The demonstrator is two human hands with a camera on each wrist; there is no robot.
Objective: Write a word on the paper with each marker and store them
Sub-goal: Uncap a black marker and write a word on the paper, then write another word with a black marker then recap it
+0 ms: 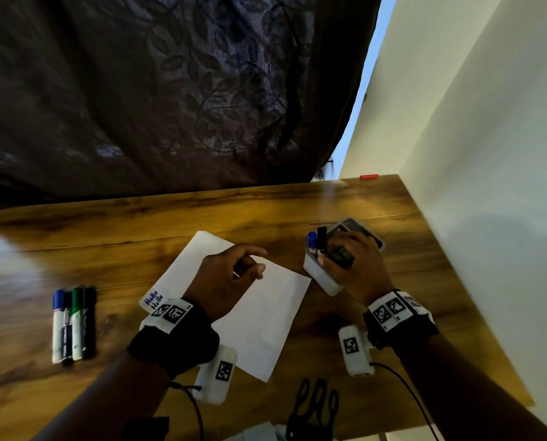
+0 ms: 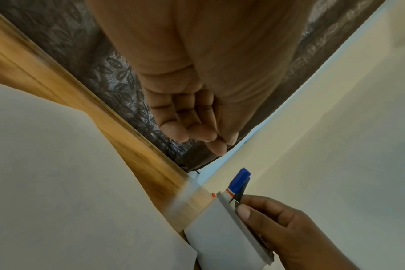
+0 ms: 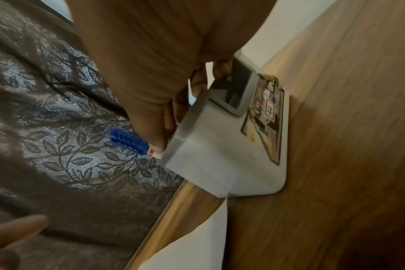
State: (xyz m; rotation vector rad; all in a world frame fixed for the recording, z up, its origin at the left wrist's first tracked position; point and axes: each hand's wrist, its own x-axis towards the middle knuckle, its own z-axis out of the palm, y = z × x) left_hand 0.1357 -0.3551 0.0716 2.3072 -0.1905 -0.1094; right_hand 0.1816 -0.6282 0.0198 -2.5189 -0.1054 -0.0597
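A white paper (image 1: 265, 313) lies mid-table with "Hello" written in blue and in black at its near left corner (image 1: 153, 300). My left hand (image 1: 234, 272) hovers over the paper, fingers (image 2: 185, 126) loosely curled and empty. To the right stands a white holder (image 1: 321, 278) containing a blue-capped marker (image 1: 311, 241) and a black marker (image 1: 322, 238). My right hand (image 1: 351, 259) sits over the holder's top, thumb (image 2: 243, 211) and forefinger tips pinching the black marker (image 2: 242, 190) at the rim. The blue marker (image 3: 130, 141) shows beside my thumb. Several capped markers (image 1: 71, 323) lie in a row at the left.
A dark flat case (image 1: 358, 229) lies just behind the holder, by the wall on the right. A dark leaf-patterned curtain (image 1: 170, 90) hangs past the table's far edge. A small red piece (image 1: 369, 176) sits at the far edge. A black strap (image 1: 313, 409) lies near the front edge.
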